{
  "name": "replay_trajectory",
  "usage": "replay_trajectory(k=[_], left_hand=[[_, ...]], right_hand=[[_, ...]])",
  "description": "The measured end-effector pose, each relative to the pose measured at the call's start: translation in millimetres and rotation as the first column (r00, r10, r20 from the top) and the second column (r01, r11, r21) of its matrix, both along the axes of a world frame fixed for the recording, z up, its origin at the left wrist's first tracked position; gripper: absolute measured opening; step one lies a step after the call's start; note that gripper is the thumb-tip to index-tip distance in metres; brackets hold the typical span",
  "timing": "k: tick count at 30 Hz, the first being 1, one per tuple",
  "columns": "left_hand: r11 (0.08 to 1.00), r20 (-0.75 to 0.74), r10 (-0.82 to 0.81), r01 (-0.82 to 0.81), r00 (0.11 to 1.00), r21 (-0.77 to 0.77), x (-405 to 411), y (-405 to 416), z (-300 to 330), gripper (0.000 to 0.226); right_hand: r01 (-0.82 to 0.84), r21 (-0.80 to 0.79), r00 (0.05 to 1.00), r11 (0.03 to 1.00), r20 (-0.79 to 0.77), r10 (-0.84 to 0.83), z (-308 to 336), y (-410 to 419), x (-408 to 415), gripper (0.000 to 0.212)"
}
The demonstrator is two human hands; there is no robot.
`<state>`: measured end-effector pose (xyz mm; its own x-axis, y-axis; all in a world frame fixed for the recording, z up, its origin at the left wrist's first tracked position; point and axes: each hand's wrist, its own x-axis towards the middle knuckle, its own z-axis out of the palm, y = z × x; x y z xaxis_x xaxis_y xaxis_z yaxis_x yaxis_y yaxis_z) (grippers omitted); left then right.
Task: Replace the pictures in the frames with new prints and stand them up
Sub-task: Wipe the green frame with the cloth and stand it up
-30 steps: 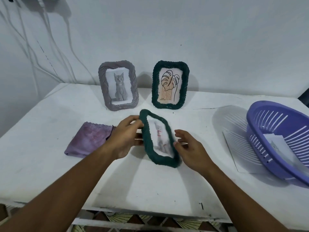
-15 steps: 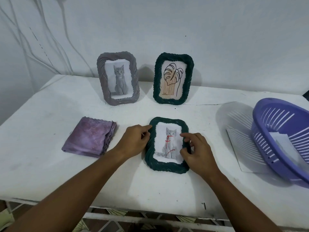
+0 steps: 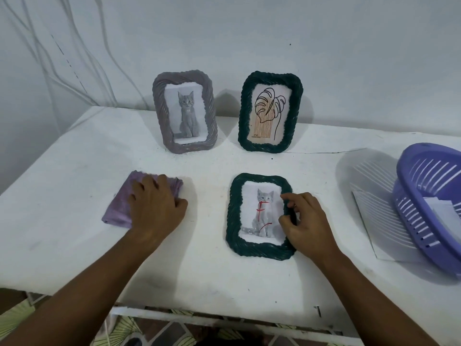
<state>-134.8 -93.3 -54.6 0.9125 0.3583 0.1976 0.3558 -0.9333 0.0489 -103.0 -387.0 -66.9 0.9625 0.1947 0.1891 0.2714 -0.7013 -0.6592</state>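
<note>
A dark green woven frame (image 3: 233, 216) lies flat, face up, on the white table (image 3: 62, 196). It holds a grey kitten print (image 3: 262, 213) with red scribbles on it. My right hand (image 3: 306, 221) pinches the frame's right rim with curled fingers. To the left, my left hand (image 3: 154, 206) lies on a folded purple cloth (image 3: 117, 208), its fingers curled over the cloth. At the back, a grey frame (image 3: 159, 108) with a kitten picture and a second green frame (image 3: 245, 116) with a leaf drawing stand upright by the wall.
A purple plastic basket (image 3: 424, 196) holding white paper (image 3: 446, 213) sits tilted at the right edge. A white sheet (image 3: 374, 221) lies partly under it. Cables hang on the wall at the back left. The table's front edge is close to me.
The green frame went from being held tilted in both hands to lying flat on the table. My left hand let go of it and moved left onto the purple cloth.
</note>
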Motion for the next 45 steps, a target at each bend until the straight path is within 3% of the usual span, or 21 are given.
replay_trajectory(k=[4,7,8,10,13,18,23,25,26,28,29,30,32,33,35,38,40,41,42,43,45], left_hand=[[0.991,-0.042,-0.089,0.092,0.995,0.095,-1,6,-5,0.024],[0.965,-0.221,-0.094,0.143,0.971,0.219,3,8,-4,0.022],[0.975,-0.252,-0.087,0.134,0.964,0.175,3,7,-1,0.022],[0.999,-0.163,-0.013,0.019,0.986,0.034,5,4,5,0.027],[0.957,0.064,-0.045,0.061,0.997,-0.285,8,-1,29,0.024],[0.672,0.129,-0.038,0.121,0.991,-0.731,12,-45,76,0.039],[0.310,0.125,-0.199,0.183,0.972,-0.933,14,-102,110,0.028],[0.173,0.133,-0.299,0.191,0.945,-0.966,14,-119,118,0.023],[0.098,0.152,-0.336,0.195,0.930,-0.976,15,-125,120,0.021],[-0.033,0.203,-0.366,0.206,0.908,-0.978,16,-126,122,0.018],[-0.048,0.235,-0.368,0.234,0.899,-0.971,17,-123,121,0.017],[0.012,0.263,-0.378,0.289,0.888,-0.957,18,-117,117,0.017],[0.323,0.282,-0.454,0.451,0.845,-0.832,22,-96,95,0.021],[0.489,0.240,-0.518,0.514,0.821,-0.705,24,-84,80,0.031],[0.678,0.063,-0.610,0.562,0.790,-0.474,25,-61,46,0.064],[0.768,-0.107,-0.611,0.555,0.784,-0.320,24,-46,6,0.086],[0.781,-0.120,-0.610,0.569,0.783,-0.257,24,-47,-6,0.086],[0.782,-0.118,-0.612,0.576,0.782,-0.239,24,-49,-8,0.086],[0.779,-0.118,-0.618,0.584,0.777,-0.228,24,-50,-9,0.086],[0.776,-0.121,-0.622,0.589,0.773,-0.227,24,-50,-11,0.087],[0.766,-0.134,-0.634,0.593,0.762,-0.250,25,-48,-13,0.092]], right_hand=[[0.007,0.027,1.000,1.000,0.006,-0.007,-1,1,0,0.034],[0.007,0.026,1.000,1.000,0.002,-0.007,0,1,1,0.032],[0.007,0.024,1.000,1.000,-0.005,-0.007,1,2,1,0.031],[0.011,0.024,1.000,1.000,-0.007,-0.011,4,3,-1,0.030],[0.014,0.043,1.000,0.999,0.026,-0.015,12,10,-5,0.028],[-0.085,0.407,0.972,0.909,-0.166,0.166,39,33,-20,0.026],[0.045,0.639,0.888,0.768,-0.377,0.261,41,40,-25,0.035],[0.142,0.779,0.854,0.610,-0.408,0.322,29,30,-34,0.062],[0.244,0.857,0.835,0.453,-0.424,0.351,24,26,-38,0.067],[0.444,0.878,0.777,0.178,-0.476,0.412,27,25,-32,0.027],[0.465,0.884,0.755,0.043,-0.421,0.503,32,23,-32,0.021],[0.478,0.874,0.746,-0.090,-0.349,0.568,37,20,-34,0.033],[0.416,0.885,0.788,-0.211,-0.235,0.569,42,3,-32,0.050],[0.395,0.897,0.823,-0.198,-0.250,0.509,47,-7,-31,0.047],[0.369,0.928,0.888,-0.058,-0.333,0.318,58,-20,-20,0.031],[0.209,0.894,0.958,0.396,-0.269,0.102,74,-31,-11,0.033],[0.036,0.597,0.967,0.802,-0.225,0.123,70,-23,-7,0.038],[-0.040,0.352,0.968,0.935,-0.220,0.124,59,-17,-6,0.038],[-0.106,0.045,0.982,0.993,-0.151,0.112,46,-11,-8,0.041],[-0.146,-0.207,0.989,0.967,-0.062,0.136,30,-5,-9,0.047],[-0.150,-0.468,0.976,0.871,0.069,0.205,8,5,-14,0.054]])
